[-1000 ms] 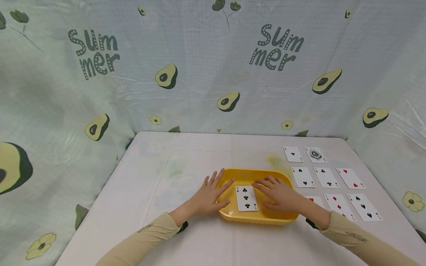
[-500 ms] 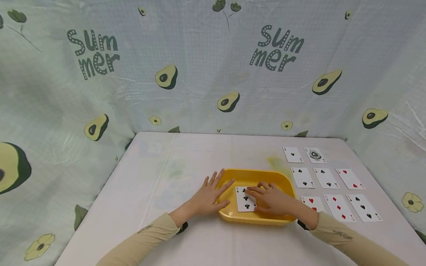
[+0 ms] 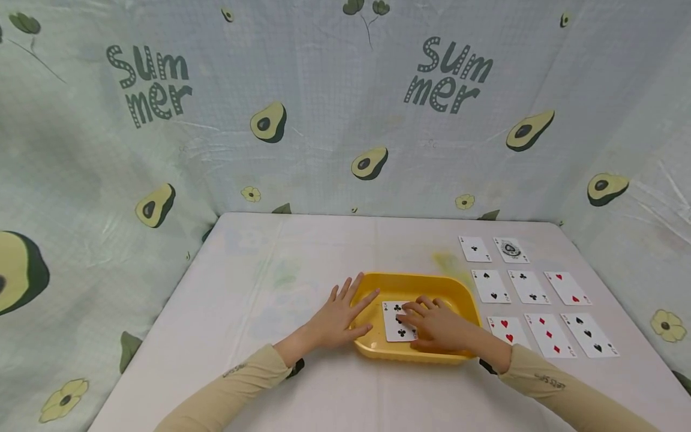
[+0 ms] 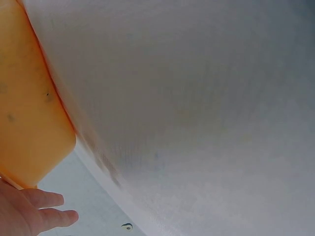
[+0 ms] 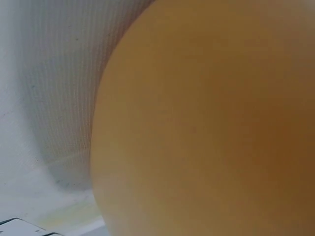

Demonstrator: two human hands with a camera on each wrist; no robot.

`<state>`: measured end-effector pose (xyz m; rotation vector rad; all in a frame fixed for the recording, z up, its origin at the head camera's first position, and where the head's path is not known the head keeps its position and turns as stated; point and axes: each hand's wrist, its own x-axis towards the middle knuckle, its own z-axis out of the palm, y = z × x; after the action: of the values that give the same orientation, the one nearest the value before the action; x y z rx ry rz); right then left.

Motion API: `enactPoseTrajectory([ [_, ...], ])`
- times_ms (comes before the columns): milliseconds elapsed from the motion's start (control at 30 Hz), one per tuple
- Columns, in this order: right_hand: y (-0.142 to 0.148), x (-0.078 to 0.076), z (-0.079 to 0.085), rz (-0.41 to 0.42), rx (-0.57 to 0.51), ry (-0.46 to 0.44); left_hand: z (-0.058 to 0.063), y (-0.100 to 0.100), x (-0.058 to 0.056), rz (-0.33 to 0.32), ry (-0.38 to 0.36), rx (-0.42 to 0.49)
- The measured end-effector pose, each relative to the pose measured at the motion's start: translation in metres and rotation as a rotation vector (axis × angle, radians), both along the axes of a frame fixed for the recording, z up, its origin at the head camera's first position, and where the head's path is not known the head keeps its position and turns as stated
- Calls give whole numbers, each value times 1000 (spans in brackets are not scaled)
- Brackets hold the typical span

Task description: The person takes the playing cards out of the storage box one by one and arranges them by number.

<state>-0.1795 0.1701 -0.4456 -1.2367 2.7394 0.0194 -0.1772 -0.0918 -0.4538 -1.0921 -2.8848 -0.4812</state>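
Note:
A yellow tray (image 3: 372, 350) stands on the table, and inside it lies a three of clubs playing card (image 3: 392, 332). My left hand (image 3: 336, 322) rests along the tray's left rim, fingers spread. In the left wrist view, two of its fingers (image 4: 49, 199) show beside the tray's outer wall (image 4: 34, 113). My right hand (image 3: 437, 324) reaches into the tray, bent fingertips touching the card's right part and thumb by its lower right corner. That side of the card is partly hidden. The right wrist view holds mostly the tray's wall (image 5: 197, 128), not the hand.
To the tray's right, several playing cards lie face up in three rows, including an ace of clubs (image 3: 475, 249), a two of hearts (image 3: 568, 288) and a three of spades (image 3: 590, 336). An avocado-print cloth (image 3: 318, 78) hangs behind and beside the table (image 3: 270, 264).
My right hand has moved left within the tray, from beside the three of clubs to over its right part. The tray's right end shifted slightly left. My left hand stays put.

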Motion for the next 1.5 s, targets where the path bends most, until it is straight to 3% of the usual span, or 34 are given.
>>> enactPoseTrajectory([
  [267,1,-1,-5,-65,2,-36,0,0,-1,6,-18,-9],
  [667,0,-1,-5,-101,-50,20,0,0,-2,5,-21,-7],
  [1067,8,-3,-7,-38,-88,171,1,0,-1,1,-22,-3],
  [1500,15,3,3,-116,-95,238,2,-1,-1,-3,-25,10],
])
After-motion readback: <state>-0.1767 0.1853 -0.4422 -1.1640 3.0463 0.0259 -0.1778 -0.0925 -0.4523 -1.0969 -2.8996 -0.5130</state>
